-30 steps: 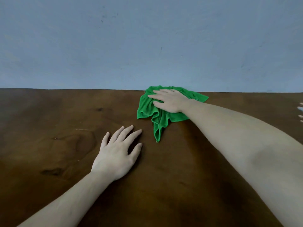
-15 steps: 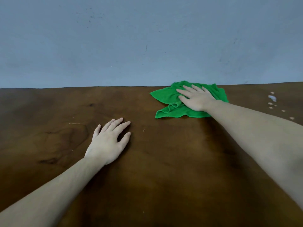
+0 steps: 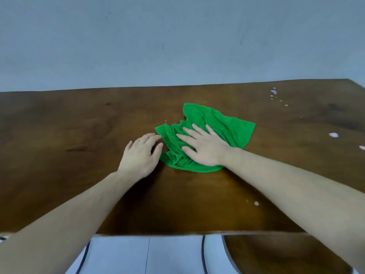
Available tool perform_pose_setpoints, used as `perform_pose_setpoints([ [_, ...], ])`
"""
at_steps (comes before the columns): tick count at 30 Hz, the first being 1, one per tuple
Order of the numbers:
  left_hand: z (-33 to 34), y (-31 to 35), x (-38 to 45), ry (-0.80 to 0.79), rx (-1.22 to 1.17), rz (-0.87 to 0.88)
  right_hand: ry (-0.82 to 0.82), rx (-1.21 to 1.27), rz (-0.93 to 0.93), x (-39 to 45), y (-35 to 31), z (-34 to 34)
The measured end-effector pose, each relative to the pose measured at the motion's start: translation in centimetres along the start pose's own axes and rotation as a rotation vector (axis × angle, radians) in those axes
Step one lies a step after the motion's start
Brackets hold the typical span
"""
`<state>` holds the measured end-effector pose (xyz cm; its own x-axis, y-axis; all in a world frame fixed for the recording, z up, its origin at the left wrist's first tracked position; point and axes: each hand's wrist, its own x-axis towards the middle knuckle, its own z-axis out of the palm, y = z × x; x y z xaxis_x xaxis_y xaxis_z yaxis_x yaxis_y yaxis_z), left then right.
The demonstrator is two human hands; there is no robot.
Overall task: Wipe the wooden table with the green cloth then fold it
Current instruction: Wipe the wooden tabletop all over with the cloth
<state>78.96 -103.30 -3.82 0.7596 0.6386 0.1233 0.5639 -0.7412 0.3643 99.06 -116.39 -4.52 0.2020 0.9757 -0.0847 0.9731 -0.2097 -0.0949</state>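
From the head view, one green cloth (image 3: 215,123) lies bunched and creased on the brown wooden desk (image 3: 79,135), spread out beyond and under the right hand (image 3: 203,149). That hand lies palm down on the cloth's nearer half, its fingers (image 3: 185,138) spread apart and flat, pressing the fabric rather than gripping it. The left hand (image 3: 140,155) rests palm down on the bare wood just left of the cloth, its fingers (image 3: 153,138) loosely together and slightly curled, the tips touching or almost touching the cloth's left edge; which of the two cannot be told. Two bare forearms reach in from the near edge. Far to the right of the right fingers, near the desk's back corner, sits a cluster of small pale crumbs (image 3: 273,92); two larger white scraps (image 3: 333,134) lie near the right edge, and one small pale fleck (image 3: 256,203) lies close to the right forearm. A plain blue-grey wall (image 3: 177,36) rises behind the desk.
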Motion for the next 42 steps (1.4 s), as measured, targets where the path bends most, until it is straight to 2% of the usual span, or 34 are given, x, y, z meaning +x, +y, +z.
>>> perform_pose_setpoints([
  [5,0.1,1.5,-6.9,0.006,-0.024,0.089,-0.015,-0.014,-0.078,-7.0,-6.5,1.2],
  [9,-0.1,2.4,-10.6,0.014,-0.074,0.106,0.010,0.006,-0.110,-11.4,-8.8,1.7],
  [18,-0.5,4.4,-13.7,0.006,-0.031,0.234,0.016,0.019,0.035,-19.7,-5.1,0.9],
  [21,-0.6,5.1,-13.5,0.032,-0.074,0.269,0.050,-0.124,0.107,-21.0,-3.8,0.7],
  [23,-0.6,5.4,-13.2,0.022,-0.100,0.263,0.084,-0.188,0.074,-21.4,-3.6,0.8],
  [28,-0.1,5.5,-10.4,-0.008,-0.068,0.211,0.006,-0.002,-0.028,-20.3,-1.8,1.2],
  [35,2.4,7.9,-2.7,-0.008,-0.004,0.122,-0.015,-0.017,-0.082,-13.9,4.9,-0.2],
  [42,5.2,10.3,6.1,-0.024,0.025,-0.048,-0.020,-0.012,-0.126,-3.8,14.3,-2.5],
])
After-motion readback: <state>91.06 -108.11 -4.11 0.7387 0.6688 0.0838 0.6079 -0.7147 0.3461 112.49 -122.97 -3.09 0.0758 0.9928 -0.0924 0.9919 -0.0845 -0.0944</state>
